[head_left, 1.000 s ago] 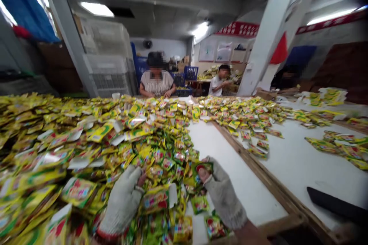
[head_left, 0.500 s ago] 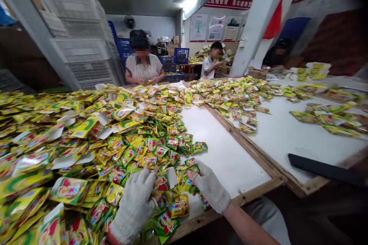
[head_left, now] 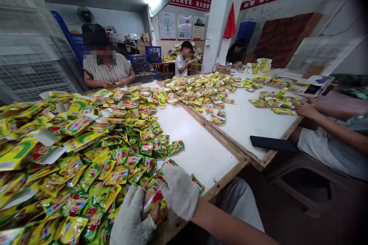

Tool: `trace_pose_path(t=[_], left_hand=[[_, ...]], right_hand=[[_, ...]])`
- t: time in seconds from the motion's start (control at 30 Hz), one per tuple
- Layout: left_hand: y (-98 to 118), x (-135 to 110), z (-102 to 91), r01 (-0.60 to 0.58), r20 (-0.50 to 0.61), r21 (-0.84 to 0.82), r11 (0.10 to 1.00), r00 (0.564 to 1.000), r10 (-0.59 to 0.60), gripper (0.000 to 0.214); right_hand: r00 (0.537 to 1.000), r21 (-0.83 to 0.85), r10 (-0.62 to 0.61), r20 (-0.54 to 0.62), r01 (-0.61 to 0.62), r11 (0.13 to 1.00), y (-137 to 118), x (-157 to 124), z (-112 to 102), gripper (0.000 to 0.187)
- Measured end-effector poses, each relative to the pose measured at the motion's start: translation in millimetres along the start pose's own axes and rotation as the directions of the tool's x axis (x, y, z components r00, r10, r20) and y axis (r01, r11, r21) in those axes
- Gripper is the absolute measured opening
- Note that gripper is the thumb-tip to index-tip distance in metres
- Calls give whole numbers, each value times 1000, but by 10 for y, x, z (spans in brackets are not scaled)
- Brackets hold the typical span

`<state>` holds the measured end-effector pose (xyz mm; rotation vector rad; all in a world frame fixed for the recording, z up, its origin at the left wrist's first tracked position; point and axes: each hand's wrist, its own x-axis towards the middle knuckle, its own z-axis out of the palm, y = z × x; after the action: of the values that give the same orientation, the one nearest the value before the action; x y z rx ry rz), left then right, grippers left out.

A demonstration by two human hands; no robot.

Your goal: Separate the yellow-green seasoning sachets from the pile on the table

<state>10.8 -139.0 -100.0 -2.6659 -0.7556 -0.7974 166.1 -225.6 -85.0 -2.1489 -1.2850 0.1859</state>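
Note:
Both my hands wear whitish knit gloves that leave the fingertips bare. My left hand (head_left: 133,214) is closed around a small printed pack (head_left: 152,196) with a watermelon picture, its thumb on the near side. Against the pack's upper right end, my right hand (head_left: 179,191) bends its fingers inward; what they grip is hidden by the glove. Under and beside my hands lie shiny yellow-green sachets (head_left: 116,176). One sachet (head_left: 197,183) lies just right of my right hand, near the table's wooden edge.
Printed cartons (head_left: 77,124), some with open white flaps, heap up on the left. The white tabletop (head_left: 198,141) has a raised wooden rim (head_left: 212,128). A dark flat object (head_left: 270,143) lies on the neighbouring table. Co-workers sit across and at right, one hand (head_left: 309,109) near sachets.
My right hand has moved left and down, bringing its fingers to the pack by my left hand. The view has swung right, showing a co-worker's arms and legs there.

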Motion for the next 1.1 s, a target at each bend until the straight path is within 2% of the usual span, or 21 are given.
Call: trace_pose_path(t=[0.1, 0.27, 0.4, 0.47, 0.57, 0.63, 0.73, 0.87, 0.97, 1.0, 1.1], left_hand=[[23, -28, 61, 27, 35, -22, 999, 999, -26, 45], [52, -79, 115, -74, -83, 47, 996, 994, 78, 56], [68, -77, 103, -99, -73, 43, 994, 992, 102, 59], [53, -76, 90, -139, -75, 13, 990, 987, 140, 63], [50, -72, 82, -171, -86, -17, 985, 982, 169, 63], [70, -62, 86, -170, -83, -34, 985, 983, 167, 63], [91, -49, 95, -124, -57, -46, 991, 991, 122, 60], [90, -58, 81, -54, 0, -52, 997, 999, 54, 63], [137, -89, 27, -50, 36, -101, 994, 998, 54, 65], [165, -104, 4, -42, 39, -111, 993, 998, 47, 64], [250, -171, -43, 9, 25, -116, 993, 1000, -6, 61]], right_hand=[[997, -23, -39, 70, 40, 999, 43, -47, -30, 41], [956, 81, -58, 287, 36, 996, 116, 74, -259, 29], [910, 180, -84, 406, 11, 984, 181, 177, -359, 28], [913, 263, -63, 404, -50, 964, 211, 179, -363, 28], [942, 288, 2, 336, -104, 952, 198, 143, -333, 20], [926, 287, -11, 376, -105, 952, 158, 120, -319, 15], [835, 365, -65, 546, -168, 916, 112, 93, -354, 20], [733, 509, -62, 677, -405, 760, 96, 15, -465, 38], [618, 544, -173, 767, -483, 686, 83, -52, -514, 39], [596, 557, -210, 775, -488, 672, 81, -67, -518, 38], [571, 572, -251, 782, -497, 652, 88, -87, -488, 39]])
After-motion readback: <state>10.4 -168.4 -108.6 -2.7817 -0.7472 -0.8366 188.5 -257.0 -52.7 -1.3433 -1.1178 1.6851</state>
